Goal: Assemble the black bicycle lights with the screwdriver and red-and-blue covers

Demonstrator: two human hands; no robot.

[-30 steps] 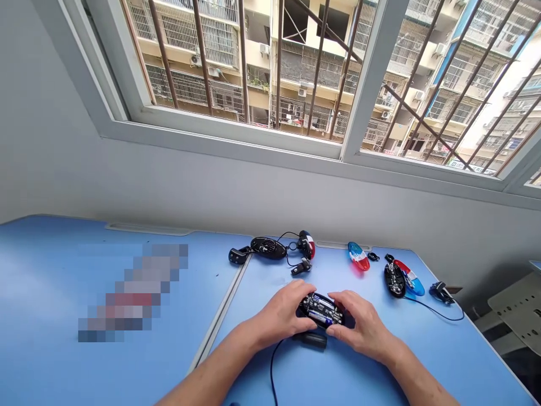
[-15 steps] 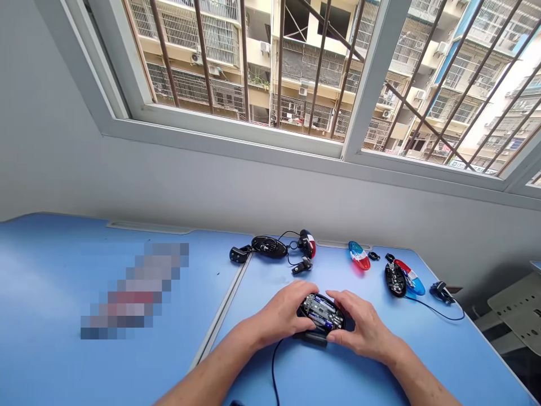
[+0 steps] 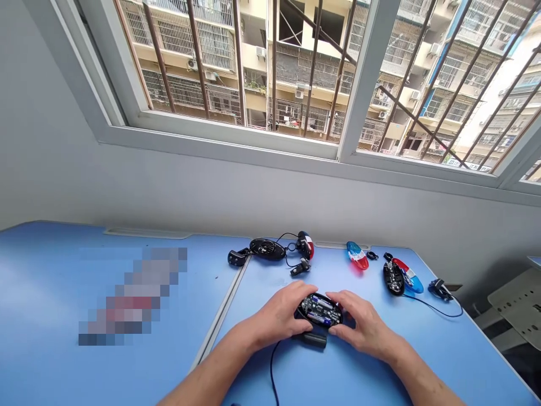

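Between my two hands is an oval black battery housing (image 3: 320,309), its open side facing up with batteries and a circuit board showing inside. My left hand (image 3: 291,310) holds its left end between thumb and fingers. The right end is gripped by my right hand (image 3: 359,318) in the same way. Just below the housing, on the near side, sits a small black cylindrical part (image 3: 314,340). A black cable (image 3: 271,372) runs from near my left hand toward the bottom edge.
Behind my hands lies a black oval unit (image 3: 267,249) wired to smaller parts. A red, white and blue cover (image 3: 357,256) stands further right, beside another opened housing (image 3: 393,277) and a cabled clamp (image 3: 439,290). A blurred patch (image 3: 135,299) covers something on the left table. A window is ahead.
The view has tilted slightly. Both hands keep their hold on the housing, which lies a little flatter, and more of the black cylindrical part shows below it.
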